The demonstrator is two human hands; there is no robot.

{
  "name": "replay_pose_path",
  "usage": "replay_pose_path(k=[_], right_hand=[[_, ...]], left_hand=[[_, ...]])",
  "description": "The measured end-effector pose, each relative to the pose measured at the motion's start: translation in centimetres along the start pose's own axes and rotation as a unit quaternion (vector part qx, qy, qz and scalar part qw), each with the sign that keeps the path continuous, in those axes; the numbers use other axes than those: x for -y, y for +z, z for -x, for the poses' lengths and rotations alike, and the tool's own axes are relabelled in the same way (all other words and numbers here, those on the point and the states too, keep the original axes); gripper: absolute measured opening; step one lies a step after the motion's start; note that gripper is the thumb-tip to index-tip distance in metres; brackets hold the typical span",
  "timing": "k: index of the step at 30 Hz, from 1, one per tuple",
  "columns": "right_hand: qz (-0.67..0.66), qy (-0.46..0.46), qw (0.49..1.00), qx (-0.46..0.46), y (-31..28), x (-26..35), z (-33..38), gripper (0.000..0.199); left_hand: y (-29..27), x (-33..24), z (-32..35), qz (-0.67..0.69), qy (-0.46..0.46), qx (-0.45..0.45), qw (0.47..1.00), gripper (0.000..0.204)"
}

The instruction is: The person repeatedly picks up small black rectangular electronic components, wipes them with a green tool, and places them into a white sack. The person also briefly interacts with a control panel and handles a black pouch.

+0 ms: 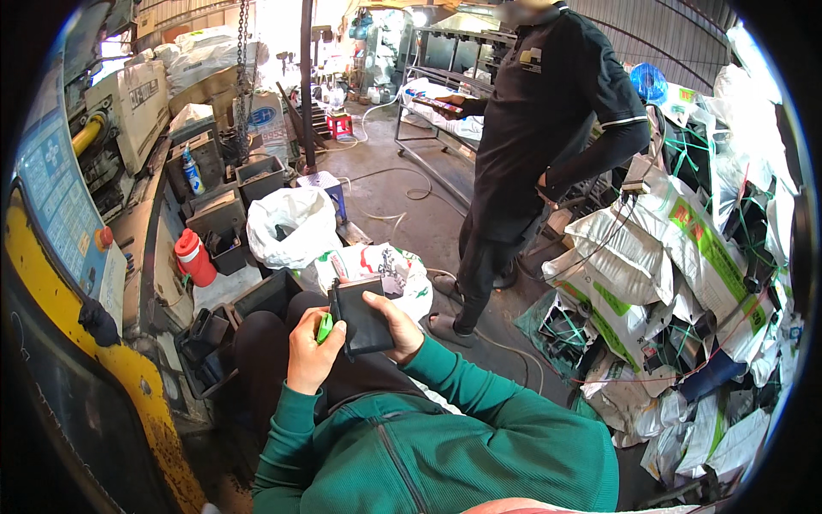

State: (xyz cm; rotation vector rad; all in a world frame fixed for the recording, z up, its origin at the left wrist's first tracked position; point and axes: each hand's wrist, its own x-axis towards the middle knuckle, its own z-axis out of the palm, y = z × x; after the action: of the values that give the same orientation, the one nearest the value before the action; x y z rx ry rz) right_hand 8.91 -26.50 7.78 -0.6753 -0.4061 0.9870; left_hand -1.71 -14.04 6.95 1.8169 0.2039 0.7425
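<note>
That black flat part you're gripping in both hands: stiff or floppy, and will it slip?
The black flat part probably stays stiff: its edges look straight where it juts past the right hand. Likely light, since fingers alone carry it. The left hand also pinches a small green tool, so that grip may be weaker.

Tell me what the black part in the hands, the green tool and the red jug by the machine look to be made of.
Black part: probably moulded plastic, matte with a dull sheen on its flat faces and crisp edges. Green tool in the left hand: likely plastic, bright uniform colour; mostly hidden, so uncertain. Red jug: apparently plastic, smooth and slightly glossy, with a white top. The right hand supports the part.
</note>
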Motion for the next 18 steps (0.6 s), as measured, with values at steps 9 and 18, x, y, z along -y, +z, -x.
replay_pose_path(k=[9, 18], right_hand=[[0.009, 0.021, 1.000, 0.008, -1.1, -0.3, -0.2, 0.052], [0.026, 0.000, 1.000, 0.012, 0.3, 0.2, 0.3, 0.054]], left_hand=[[0.0, -0.9, 0.2, -0.012, 0.002, -0.003, 1.000, 0.019], [-0.1, -0.7, 0.1, -0.023, 0.020, -0.004, 1.000, 0.021]])
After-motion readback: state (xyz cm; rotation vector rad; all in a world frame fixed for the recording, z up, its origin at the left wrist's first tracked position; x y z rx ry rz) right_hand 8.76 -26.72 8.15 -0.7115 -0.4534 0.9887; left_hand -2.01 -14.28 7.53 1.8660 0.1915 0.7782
